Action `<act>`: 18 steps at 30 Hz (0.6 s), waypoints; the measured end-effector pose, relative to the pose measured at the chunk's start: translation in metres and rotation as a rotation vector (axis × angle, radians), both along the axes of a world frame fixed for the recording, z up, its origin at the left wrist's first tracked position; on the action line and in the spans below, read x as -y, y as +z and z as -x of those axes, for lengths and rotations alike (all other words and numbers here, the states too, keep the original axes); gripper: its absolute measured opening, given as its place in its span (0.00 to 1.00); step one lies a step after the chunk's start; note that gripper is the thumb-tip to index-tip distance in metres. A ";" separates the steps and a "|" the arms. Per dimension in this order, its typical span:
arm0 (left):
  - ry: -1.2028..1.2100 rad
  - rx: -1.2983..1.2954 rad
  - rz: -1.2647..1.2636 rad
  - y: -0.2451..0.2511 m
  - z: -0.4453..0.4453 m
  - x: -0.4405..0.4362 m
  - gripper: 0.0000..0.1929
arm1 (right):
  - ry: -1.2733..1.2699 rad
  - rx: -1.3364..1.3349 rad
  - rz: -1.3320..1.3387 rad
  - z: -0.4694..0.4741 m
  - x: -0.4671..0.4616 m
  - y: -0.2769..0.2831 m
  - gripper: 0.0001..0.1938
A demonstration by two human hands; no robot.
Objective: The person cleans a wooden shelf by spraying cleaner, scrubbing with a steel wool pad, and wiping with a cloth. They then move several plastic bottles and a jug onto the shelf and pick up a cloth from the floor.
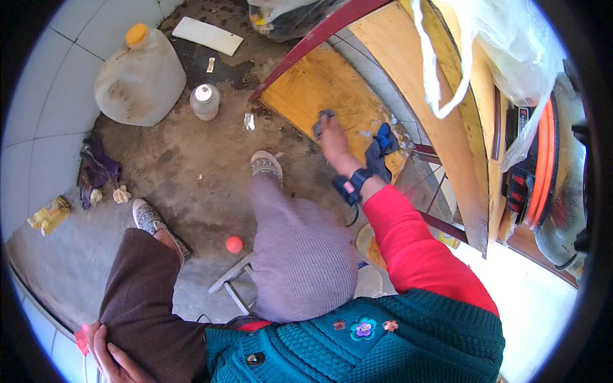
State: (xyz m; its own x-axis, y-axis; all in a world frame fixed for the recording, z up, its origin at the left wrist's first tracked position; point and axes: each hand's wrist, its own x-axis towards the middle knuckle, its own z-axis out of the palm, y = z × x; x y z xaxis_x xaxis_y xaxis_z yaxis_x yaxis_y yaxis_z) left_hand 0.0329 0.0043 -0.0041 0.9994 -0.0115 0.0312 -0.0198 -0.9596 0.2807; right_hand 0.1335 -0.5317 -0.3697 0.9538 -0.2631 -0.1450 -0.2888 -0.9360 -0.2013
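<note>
With fingers closed round a dark grey rag or scrubbing pad (323,123), my right hand (334,143) is over the yellow wooden lower shelf board (330,91). A dark strap with a device circles that wrist. Beside it, a grey cloth (377,160) and a blue crumpled item (384,136) lie at the board's right end, near small whitish bits. My left hand (115,356) rests at my left knee, on the brown trouser leg (143,292). A pink-red item (83,339) shows beside its fingers; whether they touch it is unclear.
A large plastic jug (139,79), a small bottle (205,102) and a white slab (207,36) are on the stained floor. Dark cloth (100,167), a yellow packet (49,215) and a red ball (234,244) lie nearer. The rack's dark-red frame (306,52) and a plastic bag (512,52) stand close right.
</note>
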 end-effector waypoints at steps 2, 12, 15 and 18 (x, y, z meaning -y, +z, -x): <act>-0.015 0.013 0.009 0.001 0.002 -0.002 0.13 | 0.259 -0.164 0.051 0.001 -0.005 0.003 0.18; -0.032 0.026 0.010 -0.003 0.008 -0.014 0.14 | -0.159 0.063 -0.099 0.019 0.006 -0.009 0.20; -0.053 0.006 0.017 -0.003 0.007 -0.011 0.14 | 0.060 -0.028 0.130 0.065 -0.011 -0.010 0.22; -0.045 0.018 0.031 -0.001 0.010 -0.009 0.13 | -0.024 0.023 0.146 0.092 0.005 0.002 0.25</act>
